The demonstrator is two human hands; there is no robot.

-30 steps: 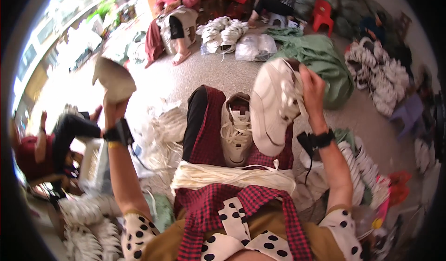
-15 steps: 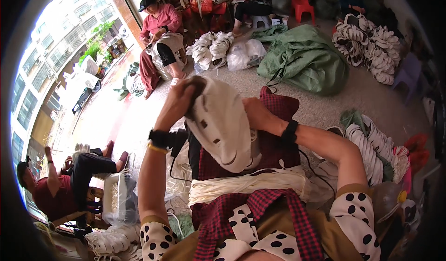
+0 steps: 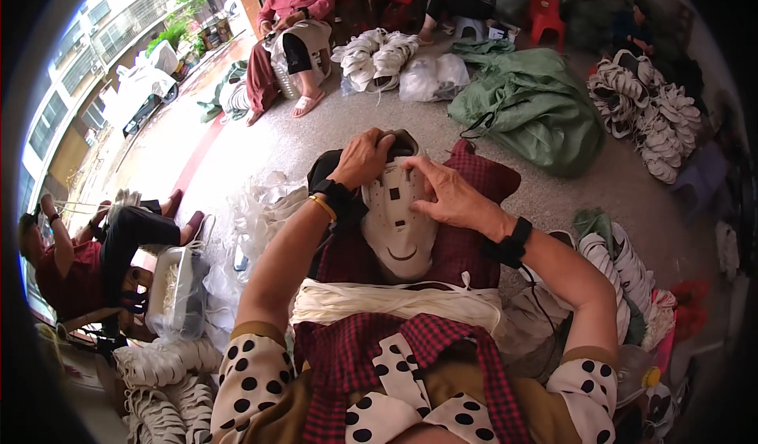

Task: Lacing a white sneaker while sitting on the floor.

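Note:
A white shoe upper (image 3: 399, 235) lies over my lap, its toe end toward me and its dark-lined collar pointing away. My left hand (image 3: 365, 159) is closed on the collar edge at the far left of the upper. On the other side, my right hand (image 3: 456, 199) has its index finger and thumb apart, both touching the upper's right edge; its other fingers are partly hidden. A thick bundle of cream laces (image 3: 395, 305) lies across my waist, nearer than the toe. Red-and-black checked cloth (image 3: 478, 242) covers my lap beneath the upper.
Stacked white shoe parts lie at lower left (image 3: 166, 365), at right (image 3: 620, 266) and far right (image 3: 647, 120). A green sack (image 3: 529, 112) rests on the floor ahead. People sit at left and at the back. A white bin (image 3: 175, 294) stands by the left person.
The shoe upper has come down from a raised, tilted position to lie straight on my lap. My right hand has moved from behind it to its right edge. My left hand keeps the collar.

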